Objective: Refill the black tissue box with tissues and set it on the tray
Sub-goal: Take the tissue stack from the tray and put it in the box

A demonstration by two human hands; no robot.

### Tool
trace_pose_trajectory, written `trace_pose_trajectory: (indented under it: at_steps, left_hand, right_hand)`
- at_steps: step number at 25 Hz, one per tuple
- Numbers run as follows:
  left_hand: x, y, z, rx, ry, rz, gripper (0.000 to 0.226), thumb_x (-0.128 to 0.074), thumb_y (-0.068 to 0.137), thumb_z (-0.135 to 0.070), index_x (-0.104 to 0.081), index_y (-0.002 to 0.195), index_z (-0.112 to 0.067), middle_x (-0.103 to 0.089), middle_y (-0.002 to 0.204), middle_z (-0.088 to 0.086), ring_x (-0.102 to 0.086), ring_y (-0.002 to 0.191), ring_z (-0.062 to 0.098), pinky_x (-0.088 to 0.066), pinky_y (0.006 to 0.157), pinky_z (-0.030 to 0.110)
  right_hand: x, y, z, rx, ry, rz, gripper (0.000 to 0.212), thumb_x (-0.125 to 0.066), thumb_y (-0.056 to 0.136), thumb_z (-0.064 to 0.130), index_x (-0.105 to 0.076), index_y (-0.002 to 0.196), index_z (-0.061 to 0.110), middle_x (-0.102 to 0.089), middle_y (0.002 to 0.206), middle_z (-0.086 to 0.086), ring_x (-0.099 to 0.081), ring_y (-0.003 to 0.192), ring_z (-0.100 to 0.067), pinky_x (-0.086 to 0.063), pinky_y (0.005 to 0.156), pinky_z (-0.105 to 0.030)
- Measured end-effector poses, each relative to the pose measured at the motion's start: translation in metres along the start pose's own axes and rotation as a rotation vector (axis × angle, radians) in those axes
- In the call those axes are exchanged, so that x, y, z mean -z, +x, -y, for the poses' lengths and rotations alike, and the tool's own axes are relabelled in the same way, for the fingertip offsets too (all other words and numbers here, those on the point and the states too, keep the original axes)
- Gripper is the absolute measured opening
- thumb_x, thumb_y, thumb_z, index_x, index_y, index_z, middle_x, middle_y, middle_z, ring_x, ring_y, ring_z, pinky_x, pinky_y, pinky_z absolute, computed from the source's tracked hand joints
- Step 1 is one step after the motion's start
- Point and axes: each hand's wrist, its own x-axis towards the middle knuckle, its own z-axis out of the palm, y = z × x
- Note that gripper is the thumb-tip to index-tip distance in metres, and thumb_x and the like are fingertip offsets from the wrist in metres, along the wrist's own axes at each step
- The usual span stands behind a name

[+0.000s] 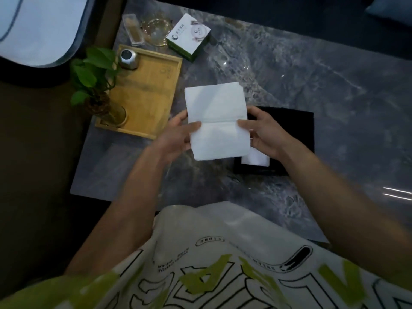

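A white stack of tissues (217, 121) is held above the grey marble table, with a crease across its middle. My left hand (178, 136) grips its left edge and my right hand (264, 136) grips its right edge. The black tissue box (294, 126) lies on the table just behind and under my right hand, partly hidden by it. A bit of white tissue (256, 158) shows at the box's near side. The wooden tray (147, 92) sits to the left of the tissues.
On the tray stand a green plant in a glass vase (98, 85) and a small metal tin (128, 58). Behind the tray are a glass ashtray (157, 31), a clear holder (132, 30) and a white-green tissue carton (189, 37). The marble table's left edge (77, 170) is close.
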Motion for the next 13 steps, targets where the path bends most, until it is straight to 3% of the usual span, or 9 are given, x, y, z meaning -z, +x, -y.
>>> trace_pose_trajectory:
  at_steps: [6,10,13]
  left_hand:
    - [-0.062,-0.021,0.020,-0.016,0.090,0.041,0.044,-0.057,0.093,-0.005,-0.052,0.134,-0.021,-0.071,0.111,0.001,-0.071,0.093,0.020,-0.060,0.081,0.035]
    - [-0.095,-0.028,0.034,-0.060,0.102,0.046,0.032,-0.054,0.093,-0.001,-0.064,0.115,-0.022,-0.076,0.098,-0.003,-0.073,0.087,0.015,-0.060,0.072,0.029]
    - [-0.114,-0.032,0.042,-0.069,0.095,0.011,0.032,-0.053,0.093,0.000,-0.064,0.116,-0.019,-0.076,0.100,-0.001,-0.072,0.087,0.015,-0.061,0.072,0.029]
  right_hand:
    - [0.067,-0.044,-0.023,0.090,0.105,0.038,0.027,-0.057,0.090,0.000,-0.059,0.114,0.013,-0.064,0.114,-0.011,-0.065,0.101,-0.028,-0.053,0.089,-0.046]
    - [0.101,-0.064,-0.022,0.098,0.150,0.075,0.029,-0.054,0.091,-0.002,-0.062,0.109,0.019,-0.066,0.113,-0.007,-0.065,0.099,-0.025,-0.058,0.077,-0.038]
    - [0.122,-0.077,-0.020,0.086,0.162,0.104,0.032,-0.054,0.091,-0.003,-0.063,0.109,0.022,-0.068,0.110,-0.005,-0.068,0.094,-0.022,-0.058,0.074,-0.037]
